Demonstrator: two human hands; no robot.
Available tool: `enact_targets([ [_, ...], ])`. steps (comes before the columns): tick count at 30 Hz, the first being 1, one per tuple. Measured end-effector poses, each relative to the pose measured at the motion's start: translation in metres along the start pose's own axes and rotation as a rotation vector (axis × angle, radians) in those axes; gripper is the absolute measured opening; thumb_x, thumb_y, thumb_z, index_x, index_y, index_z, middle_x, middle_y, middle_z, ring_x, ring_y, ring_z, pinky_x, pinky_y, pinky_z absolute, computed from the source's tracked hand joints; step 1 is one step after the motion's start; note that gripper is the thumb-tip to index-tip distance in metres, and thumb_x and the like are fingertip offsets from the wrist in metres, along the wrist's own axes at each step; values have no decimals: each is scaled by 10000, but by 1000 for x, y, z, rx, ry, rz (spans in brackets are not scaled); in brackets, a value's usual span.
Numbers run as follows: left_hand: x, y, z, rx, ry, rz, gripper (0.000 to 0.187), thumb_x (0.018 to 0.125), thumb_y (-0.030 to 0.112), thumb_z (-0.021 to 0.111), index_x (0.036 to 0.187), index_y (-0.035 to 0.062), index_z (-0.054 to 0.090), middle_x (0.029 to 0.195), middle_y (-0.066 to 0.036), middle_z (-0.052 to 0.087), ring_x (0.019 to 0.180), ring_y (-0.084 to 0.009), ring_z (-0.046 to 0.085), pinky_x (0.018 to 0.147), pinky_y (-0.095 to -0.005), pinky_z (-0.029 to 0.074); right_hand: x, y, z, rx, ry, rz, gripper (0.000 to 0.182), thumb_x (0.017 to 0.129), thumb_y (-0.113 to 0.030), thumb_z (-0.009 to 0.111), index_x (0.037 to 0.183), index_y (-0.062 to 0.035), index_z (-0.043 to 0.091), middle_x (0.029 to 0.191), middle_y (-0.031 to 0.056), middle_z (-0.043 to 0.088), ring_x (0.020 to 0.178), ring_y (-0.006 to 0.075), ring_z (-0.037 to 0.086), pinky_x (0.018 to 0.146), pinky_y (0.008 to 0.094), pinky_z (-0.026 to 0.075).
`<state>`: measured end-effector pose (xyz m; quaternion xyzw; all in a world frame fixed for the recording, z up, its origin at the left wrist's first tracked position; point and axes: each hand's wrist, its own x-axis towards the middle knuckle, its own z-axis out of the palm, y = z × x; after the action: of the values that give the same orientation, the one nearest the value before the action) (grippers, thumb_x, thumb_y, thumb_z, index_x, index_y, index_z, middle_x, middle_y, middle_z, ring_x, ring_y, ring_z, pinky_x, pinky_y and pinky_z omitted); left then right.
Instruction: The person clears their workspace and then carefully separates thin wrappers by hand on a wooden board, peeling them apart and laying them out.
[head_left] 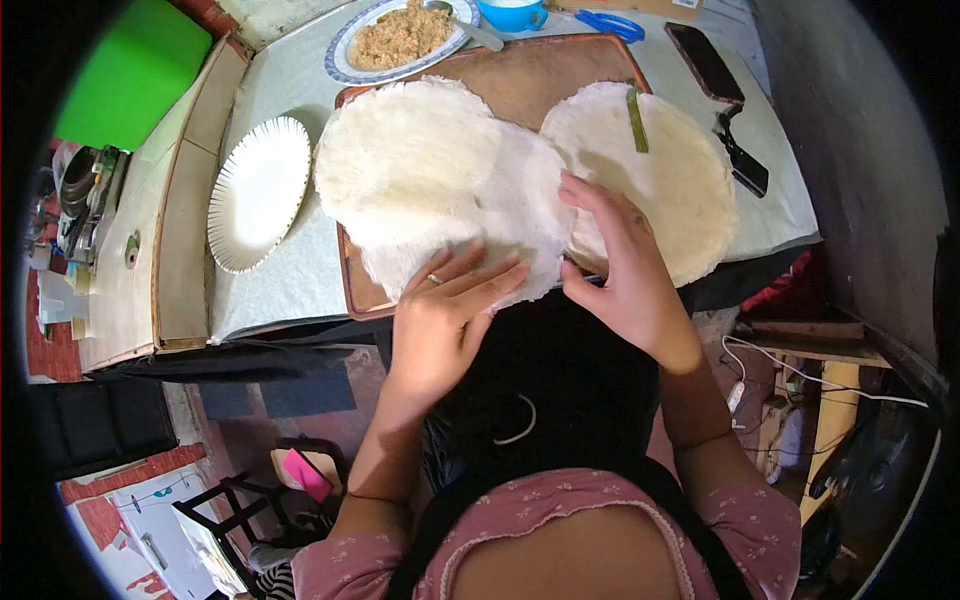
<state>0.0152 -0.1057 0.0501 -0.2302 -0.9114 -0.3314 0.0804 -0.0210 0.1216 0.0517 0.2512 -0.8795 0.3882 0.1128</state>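
Thin, round white wrappers (410, 140) overlap on the left part of a brown wooden board (540, 75). My left hand (450, 305) lies on their near edge with its fingers stretched out and a ring on one finger. At the right edge of the same wrappers is my right hand (625, 270), thumb and fingers apart in a curve. Beside it, another round wrapper (680, 200) covers the board's right side and hangs past it. A narrow green strip (637, 120) rests on that wrapper. Whether the right fingertips press the wrapper's edge is hard to see.
A white fluted paper plate (260, 195) stands left of the board. Behind it are a patterned plate (340, 65) of crumbly filling with a spoon (480, 35), a blue cup (512, 15) and blue scissors (610, 25). A phone (703, 60) and a black object (742, 165) lie right.
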Motion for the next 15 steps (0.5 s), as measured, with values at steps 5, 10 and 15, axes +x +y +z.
enact_targets([
  [5, 23, 18, -48, -275, 423, -71, 109, 849, 28, 710, 950, -2, 738, 923, -120, 752, 766, -192, 712, 689, -296, 537, 20, -3, -6, 20, 22, -78, 327, 800, -168, 768, 1070, -18, 663, 1080, 205, 649, 1093, 365, 583, 987, 420, 426],
  [10, 64, 19, -107, -296, 570, -95, 169, 784, 71, 828, 799, -43, 704, 728, -16, 677, 682, -43, 574, 614, -194, 455, 48, -36, -42, 539, 26, 186, 229, 868, -167, 738, 988, 25, 707, 870, 94, 718, 777, 160, 664, 744, 287, 510],
  [15, 74, 18, -131, -544, 449, -171, 134, 859, 76, 765, 873, -43, 705, 752, -4, 673, 660, -17, 561, 585, -170, 433, 73, -57, -72, 551, -21, 180, 252, 910, -164, 697, 1038, 52, 708, 869, 46, 715, 792, 86, 629, 733, 254, 504],
])
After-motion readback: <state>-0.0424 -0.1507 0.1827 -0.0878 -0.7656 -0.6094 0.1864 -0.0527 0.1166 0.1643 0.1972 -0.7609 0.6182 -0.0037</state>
